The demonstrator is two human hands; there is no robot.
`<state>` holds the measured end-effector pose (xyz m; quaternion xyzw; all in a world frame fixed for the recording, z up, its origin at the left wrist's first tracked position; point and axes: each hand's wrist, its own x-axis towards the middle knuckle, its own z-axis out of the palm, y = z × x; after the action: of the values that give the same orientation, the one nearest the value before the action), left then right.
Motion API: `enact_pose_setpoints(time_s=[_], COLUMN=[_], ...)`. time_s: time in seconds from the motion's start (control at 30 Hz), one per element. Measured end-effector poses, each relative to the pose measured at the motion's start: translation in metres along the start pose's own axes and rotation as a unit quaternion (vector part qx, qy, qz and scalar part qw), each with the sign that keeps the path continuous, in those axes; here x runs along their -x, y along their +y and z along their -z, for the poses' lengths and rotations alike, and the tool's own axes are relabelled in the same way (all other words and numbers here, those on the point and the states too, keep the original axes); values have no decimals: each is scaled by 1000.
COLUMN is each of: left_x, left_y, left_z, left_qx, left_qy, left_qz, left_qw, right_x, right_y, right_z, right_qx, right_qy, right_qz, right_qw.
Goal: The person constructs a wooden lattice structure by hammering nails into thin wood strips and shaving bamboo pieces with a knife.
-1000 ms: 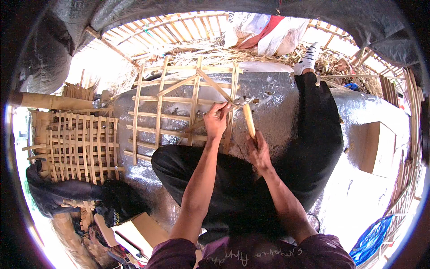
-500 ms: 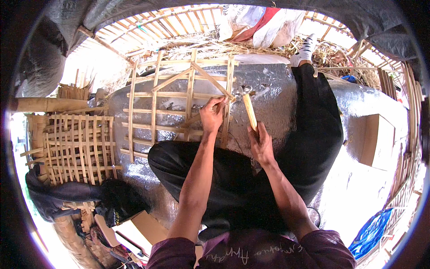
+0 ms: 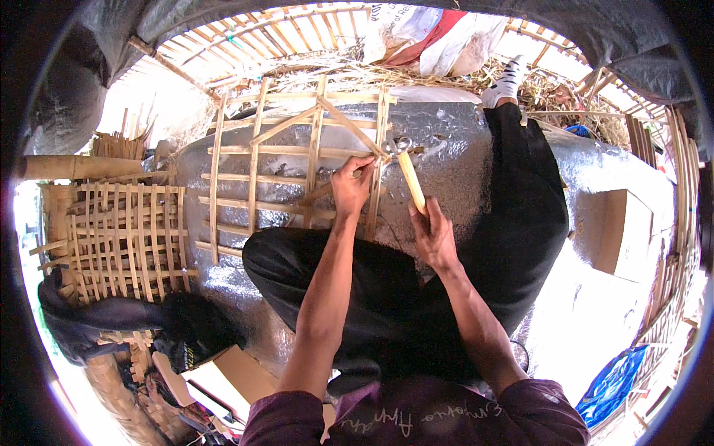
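A lattice frame of pale bamboo slats (image 3: 255,178) lies on the silvery sheet in front of me, with two slanting slats meeting near its top. My left hand (image 3: 351,186) is closed in a pinch at the frame's right side, where a slanting slat ends on the upright. What the fingertips pinch is too small to make out. My right hand (image 3: 434,232) grips the lower end of a hammer's wooden handle (image 3: 412,183). The hammer's metal head is up by that same joint, close to the left fingertips.
A woven bamboo panel (image 3: 128,241) stands at the left, above dark cloth (image 3: 123,318). An open cardboard box (image 3: 242,380) is at the lower left, and another cardboard box (image 3: 628,232) sits at the right. Blue plastic (image 3: 613,386) lies lower right. My bent legs flank the work.
The hammer has shifted very slightly leftward and up, its head close to the joint. My left hand keeps its pinch at the same spot; the whole view has shifted slightly.
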<state>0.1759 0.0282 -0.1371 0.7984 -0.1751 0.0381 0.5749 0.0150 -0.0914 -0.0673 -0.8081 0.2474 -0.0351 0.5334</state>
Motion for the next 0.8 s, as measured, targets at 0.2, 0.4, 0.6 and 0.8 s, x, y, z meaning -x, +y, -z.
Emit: enact_pose_setpoints(time_s=[0.2, 0.4, 0.6, 0.8], left_x=[-2, -2, -5, -3], left_y=[-5, -1, 0, -4], left_z=[1, 5, 7, 9], left_qx=[-26, -65, -99, -121], left_qy=[6, -10, -22, -44], left_qz=[-7, -59, -46, -28], left_qw=[1000, 996, 994, 991], right_x=[2, 3, 4, 6], right_y=[3, -2, -2, -19], right_z=[-6, -8, -10, -8], right_qx=[7, 69, 166, 139], right_qy=[-11, -6, -4, -3], right_qz=[20, 63, 79, 63], right_qw=[1000, 996, 983, 988])
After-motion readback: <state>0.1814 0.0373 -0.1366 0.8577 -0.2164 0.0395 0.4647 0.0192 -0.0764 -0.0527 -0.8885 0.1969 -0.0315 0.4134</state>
